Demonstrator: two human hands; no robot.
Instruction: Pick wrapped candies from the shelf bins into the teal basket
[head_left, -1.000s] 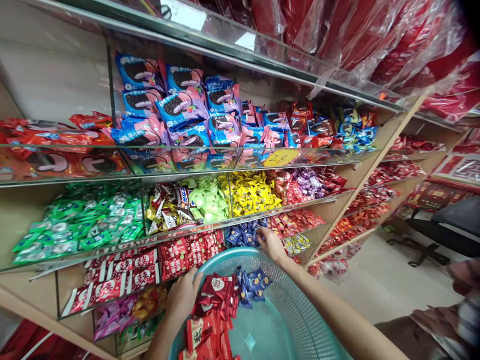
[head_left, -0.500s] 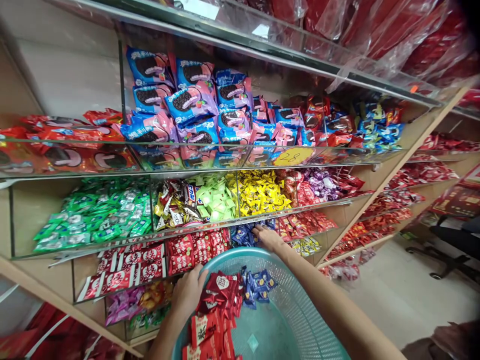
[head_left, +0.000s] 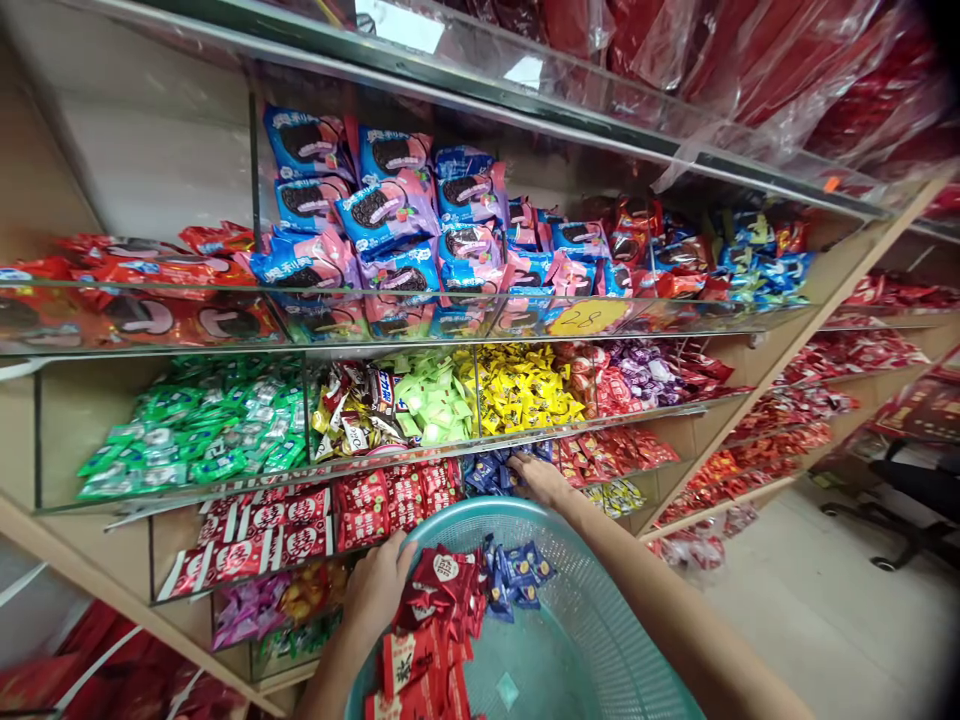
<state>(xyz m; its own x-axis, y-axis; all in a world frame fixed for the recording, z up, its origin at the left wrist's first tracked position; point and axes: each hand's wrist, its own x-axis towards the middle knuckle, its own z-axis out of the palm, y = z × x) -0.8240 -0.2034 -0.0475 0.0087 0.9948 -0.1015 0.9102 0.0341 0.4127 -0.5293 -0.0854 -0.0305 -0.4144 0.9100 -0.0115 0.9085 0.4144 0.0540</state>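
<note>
My left hand (head_left: 377, 593) grips the near-left rim of a teal mesh basket (head_left: 600, 640) held in front of the shelves. Inside the basket lie red candy packets (head_left: 427, 630) and a few blue candy packets (head_left: 517, 572). My right hand (head_left: 540, 478) reaches over the basket's far rim into a shelf bin of blue-wrapped candies (head_left: 487, 472). Its fingers curl down among them; whether they hold any is hidden.
Glass-fronted shelves hold blue and pink cookie packs (head_left: 390, 230), green candies (head_left: 202, 430), yellow candies (head_left: 525, 385) and red packets (head_left: 262, 535). Red bags in plastic (head_left: 750, 70) hang above. A black office chair (head_left: 907, 500) stands on the floor at right.
The view has shifted a little to the right. My right hand has pushed slightly deeper into the blue candies. My left hand keeps its grip on the basket rim.
</note>
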